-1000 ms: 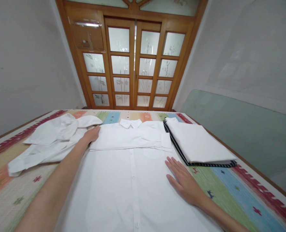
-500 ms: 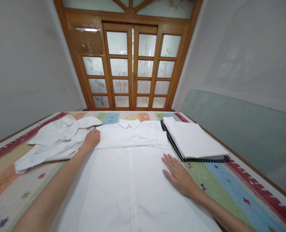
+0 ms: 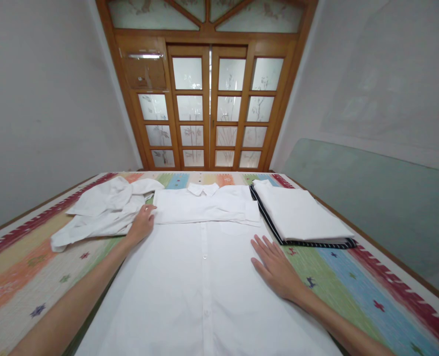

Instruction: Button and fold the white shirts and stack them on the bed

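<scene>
A white button-up shirt (image 3: 178,277) lies spread flat, its collar (image 3: 203,190) toward the far end. Across its chest is a sleeve (image 3: 197,211) laid sideways, reaching almost from one side to the other. At the shirt's left edge, just by the end of that folded band, rests my left hand (image 3: 142,226); its fingers are bent and slightly apart, holding nothing that I can see. My right hand (image 3: 275,267) lies flat on the right side of the shirt, palm down with fingers spread.
A crumpled white garment (image 3: 104,202) lies on the left. On the right, a folded white garment (image 3: 301,212) sits on a dark striped cloth (image 3: 316,244). Underneath is a colourful patterned cover (image 3: 353,282). A pale green panel (image 3: 371,193) runs along the right; wooden glazed doors (image 3: 210,109) stand beyond.
My left hand has drawn slightly back toward me along the shirt's left edge, its fingers loosening. My right hand stays flat in place. The view has shifted a little.
</scene>
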{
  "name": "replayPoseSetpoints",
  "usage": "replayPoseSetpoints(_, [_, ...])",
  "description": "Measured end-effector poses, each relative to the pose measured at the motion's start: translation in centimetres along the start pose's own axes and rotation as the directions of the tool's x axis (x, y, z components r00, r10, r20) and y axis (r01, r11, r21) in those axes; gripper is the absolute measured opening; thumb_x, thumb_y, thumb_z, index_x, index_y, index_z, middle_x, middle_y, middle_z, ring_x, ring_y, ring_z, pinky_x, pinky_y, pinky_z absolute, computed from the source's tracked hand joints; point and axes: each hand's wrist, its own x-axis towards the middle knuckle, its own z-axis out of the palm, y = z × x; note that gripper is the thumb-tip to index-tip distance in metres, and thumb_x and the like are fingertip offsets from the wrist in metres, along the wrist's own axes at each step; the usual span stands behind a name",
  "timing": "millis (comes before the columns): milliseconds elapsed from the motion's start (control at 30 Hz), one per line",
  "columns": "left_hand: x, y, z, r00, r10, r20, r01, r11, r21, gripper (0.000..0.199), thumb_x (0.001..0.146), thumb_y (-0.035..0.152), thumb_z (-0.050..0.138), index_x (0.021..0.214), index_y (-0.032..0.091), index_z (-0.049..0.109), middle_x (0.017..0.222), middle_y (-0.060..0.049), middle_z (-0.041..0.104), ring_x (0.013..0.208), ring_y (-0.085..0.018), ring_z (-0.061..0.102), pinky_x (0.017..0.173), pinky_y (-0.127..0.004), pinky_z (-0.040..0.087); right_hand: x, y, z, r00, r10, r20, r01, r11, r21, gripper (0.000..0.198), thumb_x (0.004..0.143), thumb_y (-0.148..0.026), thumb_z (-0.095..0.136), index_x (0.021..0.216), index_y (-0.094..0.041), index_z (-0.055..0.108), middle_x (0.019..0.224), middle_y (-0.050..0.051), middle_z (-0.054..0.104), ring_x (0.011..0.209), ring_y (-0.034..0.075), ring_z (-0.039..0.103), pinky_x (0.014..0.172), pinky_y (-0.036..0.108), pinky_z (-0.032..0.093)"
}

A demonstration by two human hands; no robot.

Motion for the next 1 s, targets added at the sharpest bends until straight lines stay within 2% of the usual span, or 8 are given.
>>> replayPoseSetpoints(167, [-2.4,0.0,-3.0,0.960,-0.279,0.033,0.281,0.952,-0.125,0.049,0.073,0.031,0.057,0.117,0.012,0.052,0.117,-0.015,0.062,0.082,-0.022,0.065,0.087,-0.040,0.051,-1.8,0.7,0.2,1.000,-0.003,-0.030,0.005,0.998,0.064,0.058,0.097,-0.052,0.035,0.146,-0.023,0.041,0.156,0.009,0.031,0.145,0.028,0.024,0.117,0.054,0.022])
replayPoseSetpoints(300, [-5.4,0.2,-5.9,0.859,-0.447,0.249,0.511,0.778,-0.364,0.061,0.067,0.041,0.066,0.120,0.017,0.046,0.101,-0.007,0.070,0.071,-0.018,0.066,0.070,-0.034,0.054,-2.6,2.8,0.2,0.987,0.124,-0.104,-0.091,0.957,0.274,0.056,0.090,-0.053,0.046,0.136,-0.020,0.052,0.155,0.013,0.033,0.142,0.031,0.031,0.115,0.056,0.026])
replayPoseSetpoints(433, [-8.2,1.6,-8.4,0.739,-0.495,0.456,0.672,0.584,-0.455,0.072,0.059,0.048,0.075,0.120,0.019,0.048,0.081,-0.002,0.070,0.075,-0.021,0.069,0.064,-0.031,0.054,-1.7,4.8,-0.5,0.942,0.317,-0.111,-0.183,0.761,0.623,0.057,0.081,-0.050,0.055,0.129,-0.021,0.051,0.141,0.017,0.050,0.126,0.032,0.052,0.102,0.051,0.046])
replayPoseSetpoints(533, [-10.0,2.6,-9.7,0.691,-0.479,0.542,0.715,0.561,-0.417,0.088,0.057,0.054,0.076,0.131,0.019,0.045,0.072,0.000,0.068,0.073,-0.024,0.069,0.059,-0.032,0.053,-1.1,5.3,-1.6,0.912,0.409,0.008,-0.272,0.593,0.758,0.057,0.076,-0.046,0.060,0.125,-0.021,0.049,0.125,0.017,0.061,0.099,0.029,0.067,0.081,0.044,0.058])
replayPoseSetpoints(633, [-11.7,3.2,-10.7,0.678,-0.392,0.622,0.698,0.609,-0.378,0.093,0.057,0.060,0.075,0.138,0.024,0.044,0.064,0.003,0.064,0.065,-0.025,0.067,0.054,-0.033,0.052,-1.6,5.0,-3.2,0.892,0.430,0.136,-0.370,0.527,0.765,0.059,0.073,-0.044,0.064,0.125,-0.022,0.046,0.108,0.012,0.067,0.067,0.019,0.066,0.054,0.032,0.055])
replayPoseSetpoints(733, [-12.8,3.4,-11.4,0.703,-0.323,0.633,0.648,0.658,-0.384,0.084,0.057,0.062,0.074,0.132,0.030,0.054,0.065,0.002,0.063,0.067,-0.025,0.066,0.056,-0.033,0.053,-2.5,4.0,-4.6,0.872,0.396,0.287,-0.460,0.461,0.759,0.060,0.075,-0.045,0.065,0.128,-0.025,0.043,0.078,0.000,0.065,0.041,0.010,0.049,0.033,0.020,0.035])
replayPoseSetpoints(867, [-13.3,3.7,-11.7,0.742,-0.282,0.608,0.624,0.621,-0.474,0.063,0.054,0.061,0.077,0.108,0.028,0.071,0.097,-0.003,0.071,0.091,-0.026,0.066,0.073,-0.033,0.056,-2.5,2.8,-5.8,0.876,0.362,0.318,-0.437,0.319,0.841,0.053,0.072,-0.043,0.072,0.118,-0.024,0.053,0.067,-0.004,0.058,0.048,0.010,0.052,0.040,0.019,0.039])
replayPoseSetpoints(1000, [-13.1,3.9,-11.5,0.753,-0.352,0.555,0.646,0.551,-0.527,0.065,0.049,0.062,0.080,0.100,0.023,0.074,0.078,-0.003,0.069,0.072,-0.023,0.064,0.059,-0.030,0.053,-1.5,3.0,-5.7,0.856,0.482,0.185,-0.318,0.209,0.925,0.048,0.059,-0.043,0.082,0.098,-0.022,0.065,0.079,0.002,0.064,0.068,0.016,0.062,0.058,0.026,0.051])
